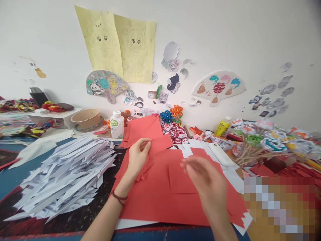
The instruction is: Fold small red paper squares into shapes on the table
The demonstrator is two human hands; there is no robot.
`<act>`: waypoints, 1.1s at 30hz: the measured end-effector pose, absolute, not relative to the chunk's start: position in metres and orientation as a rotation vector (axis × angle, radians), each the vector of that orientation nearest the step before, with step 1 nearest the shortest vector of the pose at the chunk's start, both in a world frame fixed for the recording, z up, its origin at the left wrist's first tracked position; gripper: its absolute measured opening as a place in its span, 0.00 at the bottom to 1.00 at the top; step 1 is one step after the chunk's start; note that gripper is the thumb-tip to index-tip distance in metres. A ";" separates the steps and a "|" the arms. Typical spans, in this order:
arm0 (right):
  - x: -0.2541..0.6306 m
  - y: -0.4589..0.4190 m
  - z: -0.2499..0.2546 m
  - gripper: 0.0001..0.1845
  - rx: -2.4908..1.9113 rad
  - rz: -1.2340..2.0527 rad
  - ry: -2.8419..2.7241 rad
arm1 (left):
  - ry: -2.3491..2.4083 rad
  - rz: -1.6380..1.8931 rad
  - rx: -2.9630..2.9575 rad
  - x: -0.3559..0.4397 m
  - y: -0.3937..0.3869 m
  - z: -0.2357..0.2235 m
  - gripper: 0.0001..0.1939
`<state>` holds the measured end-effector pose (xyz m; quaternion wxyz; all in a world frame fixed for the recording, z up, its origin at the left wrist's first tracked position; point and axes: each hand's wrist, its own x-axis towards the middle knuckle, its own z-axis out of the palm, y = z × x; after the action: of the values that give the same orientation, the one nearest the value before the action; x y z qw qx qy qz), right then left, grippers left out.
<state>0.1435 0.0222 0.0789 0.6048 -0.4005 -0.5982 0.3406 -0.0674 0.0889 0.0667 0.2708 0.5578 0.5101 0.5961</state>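
My left hand (140,155) pinches the edge of a red paper sheet (163,143) between thumb and fingers. Below it, small cut red pieces (144,174) lie partly hidden by the hand. My right hand (208,177), a little blurred, hovers at the right with loosely bent fingers and nothing visible in them. A smaller red paper piece (182,182) lies under its fingertips. Both hands are over a large red sheet (150,204), which rests on white paper. Behind the left hand a stack of red sheets (144,129) leans up.
A big pile of folded white paper strips (67,177) covers the left side. At the back stand a white bottle (116,125), a round tan container (85,118) and a yellow bottle (222,126). Paper flowers on sticks (265,140) crowd the right.
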 end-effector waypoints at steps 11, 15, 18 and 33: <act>0.112 0.128 0.043 0.26 -0.695 1.284 -1.321 | 1.173 1.286 1.350 -0.047 0.089 0.049 0.16; 0.118 0.124 0.032 0.20 -0.775 1.207 -1.346 | 1.505 1.211 1.809 -0.044 0.088 0.047 0.09; 0.119 0.122 0.029 0.15 -0.853 1.126 -1.437 | 1.483 1.160 1.913 -0.042 0.088 0.044 0.10; 0.122 0.116 0.029 0.14 -1.065 0.912 -1.382 | 1.861 1.194 2.279 -0.029 0.075 0.044 0.14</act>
<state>0.1217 0.1162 0.0290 0.5533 -0.4505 -0.5848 0.3859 -0.0294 0.0751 0.0441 -0.0168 0.7177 0.5859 0.3760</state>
